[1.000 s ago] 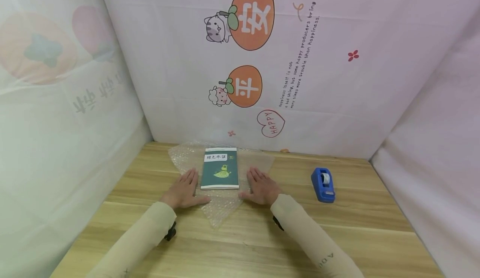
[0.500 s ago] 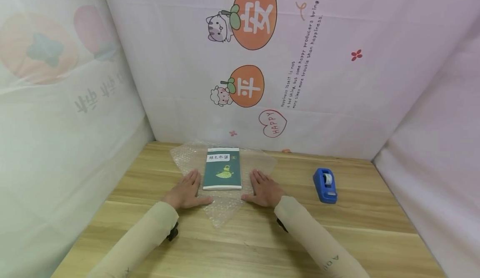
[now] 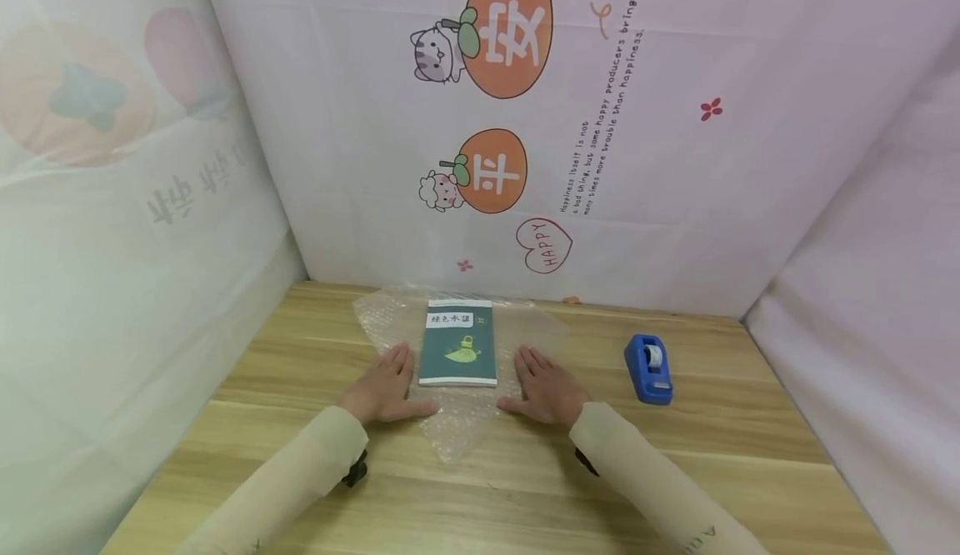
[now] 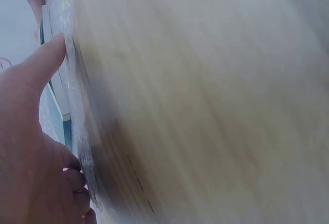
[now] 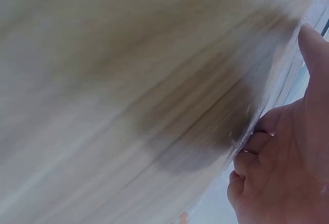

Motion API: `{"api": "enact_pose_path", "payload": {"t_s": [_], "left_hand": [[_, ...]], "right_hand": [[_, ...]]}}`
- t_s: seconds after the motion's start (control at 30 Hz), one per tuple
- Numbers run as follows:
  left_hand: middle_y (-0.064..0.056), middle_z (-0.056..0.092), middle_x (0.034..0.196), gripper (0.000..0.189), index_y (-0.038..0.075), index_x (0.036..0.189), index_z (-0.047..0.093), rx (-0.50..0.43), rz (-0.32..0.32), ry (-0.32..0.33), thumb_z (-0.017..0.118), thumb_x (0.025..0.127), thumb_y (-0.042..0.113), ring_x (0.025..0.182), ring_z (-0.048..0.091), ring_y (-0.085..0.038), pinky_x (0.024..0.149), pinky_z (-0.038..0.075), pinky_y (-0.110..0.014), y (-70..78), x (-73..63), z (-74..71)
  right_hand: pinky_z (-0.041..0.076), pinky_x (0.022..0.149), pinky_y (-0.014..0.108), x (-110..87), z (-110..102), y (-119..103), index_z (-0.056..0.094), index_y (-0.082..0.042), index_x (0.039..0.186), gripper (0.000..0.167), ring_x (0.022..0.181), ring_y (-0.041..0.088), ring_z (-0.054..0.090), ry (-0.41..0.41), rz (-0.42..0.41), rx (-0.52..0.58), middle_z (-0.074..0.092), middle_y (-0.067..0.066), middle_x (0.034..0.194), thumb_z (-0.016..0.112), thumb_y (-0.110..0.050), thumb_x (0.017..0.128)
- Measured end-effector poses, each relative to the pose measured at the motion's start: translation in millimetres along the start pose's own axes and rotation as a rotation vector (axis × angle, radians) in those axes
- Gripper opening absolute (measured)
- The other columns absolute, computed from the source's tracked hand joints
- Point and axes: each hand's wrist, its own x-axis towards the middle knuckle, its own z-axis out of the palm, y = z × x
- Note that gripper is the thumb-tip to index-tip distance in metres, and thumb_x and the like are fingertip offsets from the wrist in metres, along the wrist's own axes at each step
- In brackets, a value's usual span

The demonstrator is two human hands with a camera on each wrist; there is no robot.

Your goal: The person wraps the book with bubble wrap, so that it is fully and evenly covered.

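A green book with a white title label and a yellow leaf picture lies face up on a sheet of bubble wrap. The sheet is turned so one corner points toward the person. My left hand lies flat on the wrap at the book's left, thumb reaching in below its lower edge. On the other side my right hand rests on the wrap with straight fingers, its thumb also pointing inward. Both wrist views show the hands at the wrap's edge, with the book beyond the left thumb.
A blue tape dispenser with a roll of clear tape stands to the right on the wooden table. Printed white cloth hangs behind the table and along both sides.
The book, the wrap and both hands have shifted together to the right and slightly toward the person. The tape dispenser stays where it was.
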Motion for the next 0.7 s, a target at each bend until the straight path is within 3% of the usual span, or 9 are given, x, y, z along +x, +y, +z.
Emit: {"api": "enact_pose_path", "payload": {"t_s": [0.23,0.47,0.7], "left_hand": [[-0.032,0.008,0.174,0.127,-0.013,0.163,0.017,-0.001,0.028,0.013,0.053,0.090,0.085,0.164,0.009,-0.047,0.134,0.015,-0.059,8.1,5.5,10.0],[-0.033,0.009,0.174,0.123,-0.014,0.163,0.018,0.018,0.031,-0.020,0.055,0.092,0.080,0.164,0.011,-0.046,0.135,0.017,-0.057,32.5,1.0,4.6],[-0.027,0.004,0.176,0.122,-0.009,0.165,0.013,0.076,0.030,-0.016,0.050,0.093,0.082,0.166,0.005,-0.041,0.137,0.012,-0.051,40.8,9.8,20.2]], "right_hand": [[0.024,0.134,0.053,-17.5,-0.5,5.2,0.026,0.009,0.163,0.098,0.163,0.041,0.022,-0.019,0.034,0.038,0.022,0.028,0.173,0.051,-0.065,0.104],[0.023,0.134,0.054,-33.0,2.7,14.6,0.024,0.007,0.164,0.101,0.164,0.041,0.020,-0.031,0.067,0.051,0.020,0.026,0.175,0.050,-0.069,0.102],[0.023,0.133,0.056,-48.4,4.5,23.3,0.024,0.006,0.165,0.102,0.163,0.043,0.020,-0.023,0.082,0.090,0.019,0.026,0.175,0.051,-0.069,0.102]]}}
